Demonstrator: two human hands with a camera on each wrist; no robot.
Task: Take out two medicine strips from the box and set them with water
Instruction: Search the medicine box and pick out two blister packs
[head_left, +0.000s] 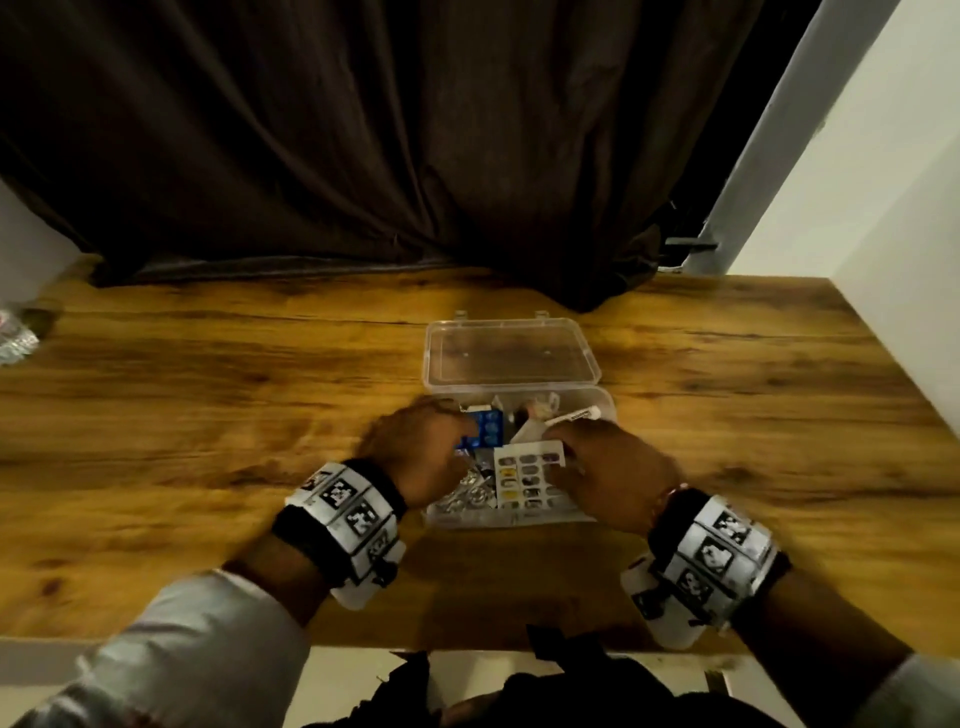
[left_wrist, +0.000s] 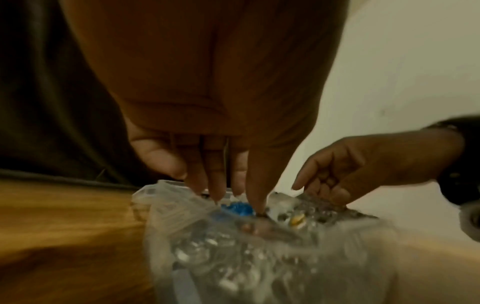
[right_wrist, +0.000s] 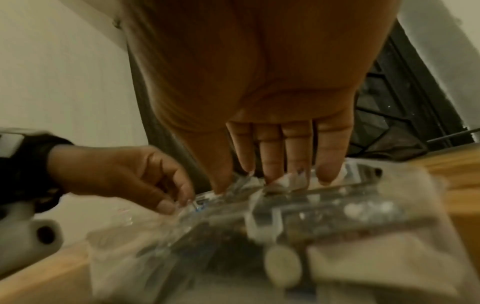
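Note:
A clear plastic box (head_left: 609, 410) stands open on the wooden table (head_left: 208, 415), its lid (head_left: 511, 353) laid flat behind it. Inside lie a blue blister strip (head_left: 485, 428), a white strip of capsules (head_left: 527, 480) and silver foil strips (head_left: 467, 499). My left hand (head_left: 431, 441) reaches into the box's left side, and its thumb and fingers (left_wrist: 218, 193) pinch the blue strip (left_wrist: 237, 208). My right hand (head_left: 571, 441) is over the right side. Its fingers (right_wrist: 270, 164) are nearly straight, and the tips touch white packets and the capsule strip (left_wrist: 298, 220).
A crinkled clear plastic thing (head_left: 15, 338), perhaps a water bottle, sits at the table's far left edge. A dark curtain (head_left: 363, 156) hangs behind the table and touches its back edge. A white wall (head_left: 883, 260) borders the right side.

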